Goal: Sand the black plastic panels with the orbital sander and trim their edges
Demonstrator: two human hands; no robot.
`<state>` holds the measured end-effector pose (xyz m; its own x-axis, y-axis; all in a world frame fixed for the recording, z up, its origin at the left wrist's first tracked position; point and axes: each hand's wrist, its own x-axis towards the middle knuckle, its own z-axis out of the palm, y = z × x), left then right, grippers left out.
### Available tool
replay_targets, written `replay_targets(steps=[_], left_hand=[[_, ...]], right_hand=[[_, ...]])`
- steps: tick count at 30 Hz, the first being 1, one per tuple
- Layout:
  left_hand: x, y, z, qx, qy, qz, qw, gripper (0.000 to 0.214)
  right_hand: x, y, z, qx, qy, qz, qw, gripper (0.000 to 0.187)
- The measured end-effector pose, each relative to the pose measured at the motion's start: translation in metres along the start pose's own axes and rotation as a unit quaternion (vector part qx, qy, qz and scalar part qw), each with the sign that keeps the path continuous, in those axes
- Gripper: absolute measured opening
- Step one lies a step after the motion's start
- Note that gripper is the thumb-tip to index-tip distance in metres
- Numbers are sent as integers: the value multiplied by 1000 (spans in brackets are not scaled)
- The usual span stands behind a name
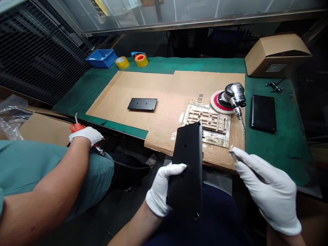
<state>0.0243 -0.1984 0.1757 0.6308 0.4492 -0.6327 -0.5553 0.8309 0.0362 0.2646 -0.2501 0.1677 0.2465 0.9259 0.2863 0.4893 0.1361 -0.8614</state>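
Observation:
My left hand [161, 191], in a white glove, grips a black rectangular panel [188, 160] by its lower left edge, thumb across the face. The panel is tilted up in front of me, with small holes near its corners. To its right, my gloved right hand [266, 188] is closed in a pinch at the table's front edge. A small thin metallic tip shows between its fingers; its kind is hidden. Beyond the panel, a tan grooved block [208, 119] sits on a taped-down plate [217, 139]. A round pad sander [229, 97] rests at the plate's far right corner.
Another black panel [142, 104] lies on the cardboard sheet [164, 85], and a third panel [263, 113] on the green mat [289, 153]. A carton [276, 56], tape rolls [122, 62] and a blue bin [101, 58] stand behind. At left, a co-worker's gloved hand [87, 135] holds an orange air gun [77, 127].

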Motion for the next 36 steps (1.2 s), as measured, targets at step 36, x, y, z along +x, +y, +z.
replay_targets(steps=[36], left_hand=[[0,-1,2,33,24,12,999,12]], right_hand=[[-14,35,-6,34,-63,17,997,40]])
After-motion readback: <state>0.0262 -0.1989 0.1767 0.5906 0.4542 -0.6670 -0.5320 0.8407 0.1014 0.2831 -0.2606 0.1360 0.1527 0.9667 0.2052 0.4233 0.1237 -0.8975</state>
